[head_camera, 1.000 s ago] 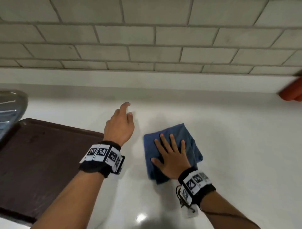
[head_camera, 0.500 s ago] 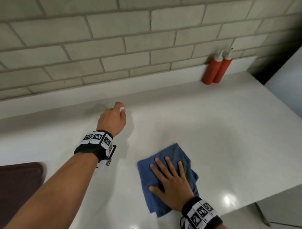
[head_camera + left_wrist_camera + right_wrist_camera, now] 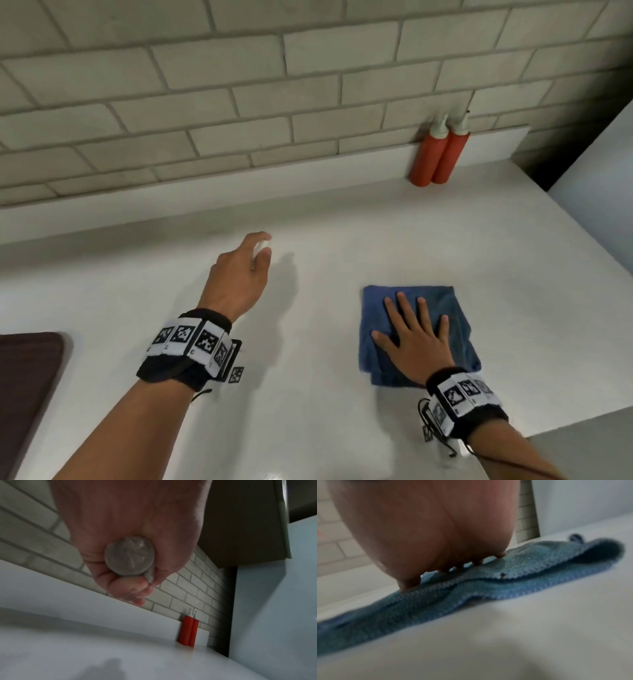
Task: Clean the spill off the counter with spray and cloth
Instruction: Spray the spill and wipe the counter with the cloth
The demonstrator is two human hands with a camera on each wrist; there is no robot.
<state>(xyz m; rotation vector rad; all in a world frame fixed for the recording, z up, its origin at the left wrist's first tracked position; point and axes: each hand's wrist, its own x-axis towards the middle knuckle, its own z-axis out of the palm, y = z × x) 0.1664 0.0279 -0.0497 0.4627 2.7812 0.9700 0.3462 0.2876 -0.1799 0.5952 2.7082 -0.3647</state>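
From the head we look forward and steeply down over the white counter (image 3: pixel 325 240) toward the brick-tiled wall (image 3: pixel 239 102), with both forearms reaching in from the bottom edge. At the left wrist we sit under the palm, very near the left hand (image 3: pixel 130 536), facing along the counter toward the wall and the two red squeeze bottles (image 3: pixel 188 632) at the far right corner; the head view shares those bottles (image 3: pixel 440 154). At the right wrist we sit low, almost at counter level, close behind the right hand (image 3: pixel 428 524), and look across the folded blue cloth (image 3: pixel 488 588), which the head view (image 3: pixel 452 308) sees from above.
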